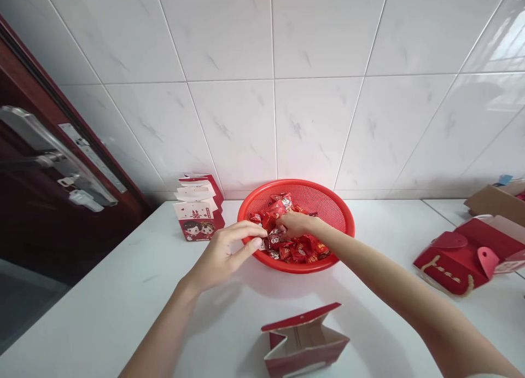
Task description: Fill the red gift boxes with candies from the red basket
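Note:
A red plastic mesh basket (344, 220) holds many small wrapped candies (301, 251), mostly red with some brown and white ones. My right hand (293, 225) reaches down into the basket among them, its curled fingers closed at the candies and their tips partly hidden. At the basket's left rim hovers my left hand (229, 252), thumb and forefinger stretched toward the candies with a small gap between them; nothing shows clearly in its grasp. Near me stands a small dark red carton (307, 356), its lid raised and the inside visible.
Several folded candy boxes (197, 214) with cartoon figures stand by the wall at left. On the right lies a red gift box (455, 257) with a rope handle, and a brown cardboard box (496, 203) behind it. A dark door (49, 192) with keys borders the white counter (135, 290).

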`<control>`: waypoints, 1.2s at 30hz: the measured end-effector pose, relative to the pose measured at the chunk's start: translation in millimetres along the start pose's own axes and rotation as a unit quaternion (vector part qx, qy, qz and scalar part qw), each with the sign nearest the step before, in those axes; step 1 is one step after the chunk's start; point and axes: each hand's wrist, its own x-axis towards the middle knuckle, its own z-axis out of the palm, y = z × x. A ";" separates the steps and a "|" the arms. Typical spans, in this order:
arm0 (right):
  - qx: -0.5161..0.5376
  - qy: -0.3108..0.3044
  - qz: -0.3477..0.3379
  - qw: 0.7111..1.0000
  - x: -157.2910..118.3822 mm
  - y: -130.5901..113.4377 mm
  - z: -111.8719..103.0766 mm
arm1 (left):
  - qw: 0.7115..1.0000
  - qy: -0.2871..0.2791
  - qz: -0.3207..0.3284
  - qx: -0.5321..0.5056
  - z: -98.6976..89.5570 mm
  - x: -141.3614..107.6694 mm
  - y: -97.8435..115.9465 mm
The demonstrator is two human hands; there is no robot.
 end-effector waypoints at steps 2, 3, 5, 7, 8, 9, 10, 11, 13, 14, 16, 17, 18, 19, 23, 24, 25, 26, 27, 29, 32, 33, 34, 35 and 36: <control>0.005 -0.017 0.009 1.000 -4.7 1.9 -1.4 | 0.999 -0.017 -0.029 0.028 4.5 1.7 -6.4; 0.008 -0.025 0.016 1.000 -7.9 2.7 -1.7 | 0.998 -0.033 -0.041 0.046 6.9 2.1 -8.6; 0.012 -0.038 0.036 0.999 -15.3 4.0 -1.7 | 0.992 -0.075 -0.057 0.085 10.6 2.3 -10.9; 0.011 -0.044 0.068 0.997 -22.8 6.1 -1.2 | 0.985 -0.115 -0.059 0.112 11.9 2.5 -10.1; 0.009 -0.045 0.087 0.995 -26.3 7.9 -1.0 | 0.983 -0.131 -0.056 0.118 11.6 2.6 -8.7; 0.007 -0.047 0.105 0.993 -29.5 10.4 -1.1 | 0.981 -0.144 -0.052 0.119 10.8 2.9 -6.8; 0.008 -0.050 0.121 0.991 -32.3 13.5 -1.4 | 0.980 -0.153 -0.049 0.117 9.8 3.1 -4.6; 0.010 -0.055 0.134 0.989 -34.8 17.1 -2.0 | 0.979 -0.162 -0.048 0.115 8.6 3.2 -2.4; 0.017 -0.063 0.149 0.987 -39.3 24.7 -3.5 | 0.977 -0.174 -0.052 0.109 6.4 3.2 1.2; 0.021 -0.063 0.152 0.986 -41.4 28.2 -4.2 | 0.976 -0.180 -0.058 0.103 5.6 3.0 2.2; 0.025 -0.045 0.157 0.986 -45.7 33.0 -5.0 | 0.974 -0.190 -0.079 0.090 4.9 2.3 2.6; 0.026 -0.029 0.159 0.986 -47.7 34.1 -5.1 | 0.973 -0.195 -0.094 0.084 5.1 2.0 1.9; 0.028 -0.010 0.161 0.986 -49.6 34.3 -4.9 | 0.971 -0.198 -0.108 0.078 5.6 1.9 0.8; 0.031 0.011 0.162 0.986 -51.3 33.7 -4.5 | 0.970 -0.199 -0.119 0.073 6.6 1.9 -0.5; 0.049 0.094 0.163 0.981 -53.8 28.9 -2.2 | 0.974 -0.184 -0.119 0.050 12.7 3.3 -6.8; 0.053 0.110 0.166 0.979 -53.3 28.5 -1.5 | 0.976 -0.180 -0.114 0.051 14.4 3.8 -8.2; 0.056 0.123 0.168 0.976 -52.6 28.8 -0.8 | 0.976 -0.177 -0.110 0.055 15.9 4.4 -9.3; 0.060 0.133 0.169 0.975 -51.7 29.7 0.2 | 0.976 -0.177 -0.109 0.062 17.1 5.0 -10.1; 0.063 0.139 0.168 0.974 -50.7 31.2 1.3 | 0.976 -0.177 -0.109 0.069 18.1 5.6 -10.7; 0.070 0.136 0.155 0.976 -48.9 35.0 4.1 | 0.974 -0.180 -0.111 0.078 19.2 6.9 -11.0; 0.080 0.102 0.118 0.984 -48.1 38.6 9.2 | 0.970 -0.189 -0.119 0.091 19.8 9.4 -10.0; 0.082 0.084 0.107 0.987 -48.3 38.6 10.9 | 0.969 -0.193 -0.122 0.096 19.9 10.6 -9.4; 0.082 0.066 0.098 0.990 -48.7 37.9 12.3 | 0.967 -0.198 -0.127 0.101 20.0 11.8 -8.9; 0.082 0.048 0.091 0.991 -49.1 36.6 13.5 | 0.965 -0.202 -0.131 0.104 20.2 13.2 -8.4; 0.080 0.032 0.088 0.992 -49.6 34.9 14.5 | 0.963 -0.207 -0.133 0.105 20.4 14.8 -8.0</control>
